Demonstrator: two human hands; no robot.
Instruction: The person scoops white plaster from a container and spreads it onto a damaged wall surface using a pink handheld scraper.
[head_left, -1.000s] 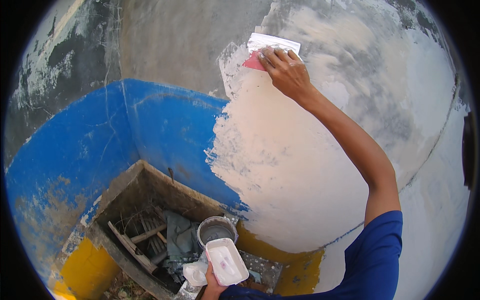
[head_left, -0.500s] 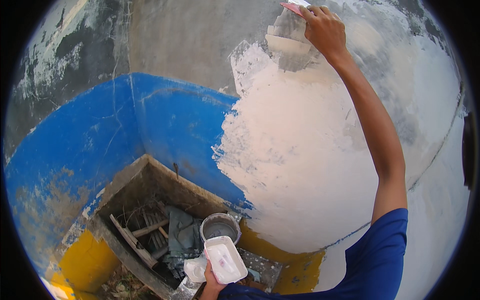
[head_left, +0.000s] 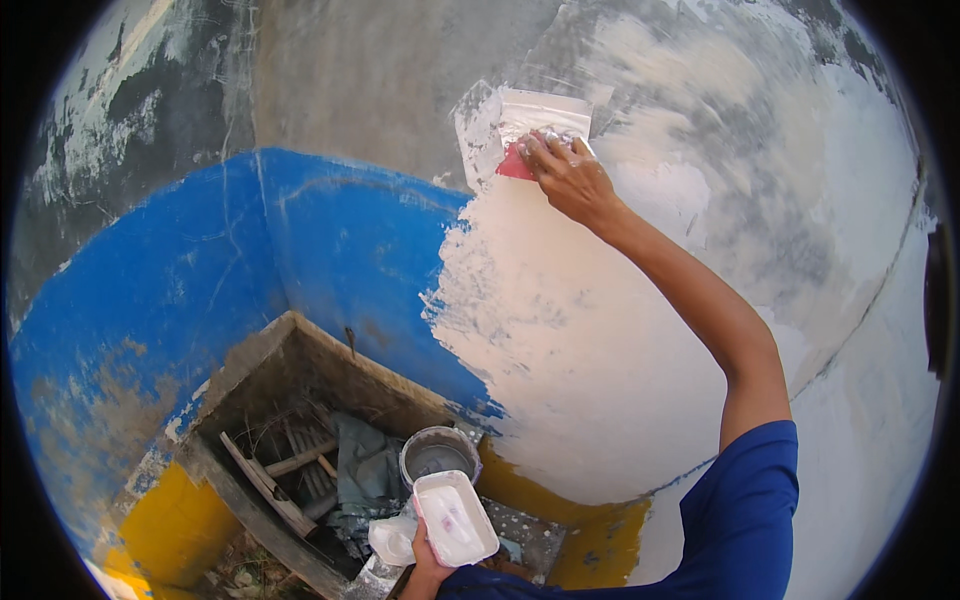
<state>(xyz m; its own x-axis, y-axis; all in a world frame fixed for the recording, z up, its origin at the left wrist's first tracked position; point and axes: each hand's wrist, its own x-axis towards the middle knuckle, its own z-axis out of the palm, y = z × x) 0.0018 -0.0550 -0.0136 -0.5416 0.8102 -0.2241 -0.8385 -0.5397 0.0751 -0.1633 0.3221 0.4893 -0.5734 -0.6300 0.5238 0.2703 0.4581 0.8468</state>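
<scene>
My right hand (head_left: pixel 568 172) is closed around a red putty knife (head_left: pixel 516 163), its wide blade smeared with white putty and pressed to the grey wall (head_left: pixel 370 80). White putty (head_left: pixel 590 270) coats the wall below and to the right of the blade. Low in the view, my left hand (head_left: pixel 428 550) grips a white rectangular plastic tub (head_left: pixel 480 537) by its left side. White paste with a small pinkish patch lies inside the tub.
A bucket (head_left: pixel 440 452) with grey contents stands behind the tub, beside a dark crumpled cloth (head_left: pixel 362 470). A concrete trough (head_left: pixel 380 372) holds wooden pieces (head_left: pixel 265 482). Blue (head_left: pixel 180 260) and yellow (head_left: pixel 178 525) painted walls meet at the left.
My right hand has swept the putty knife down and left from the top of the wall. Putty there is now spread more thinly. My left hand and the tub have barely moved.
</scene>
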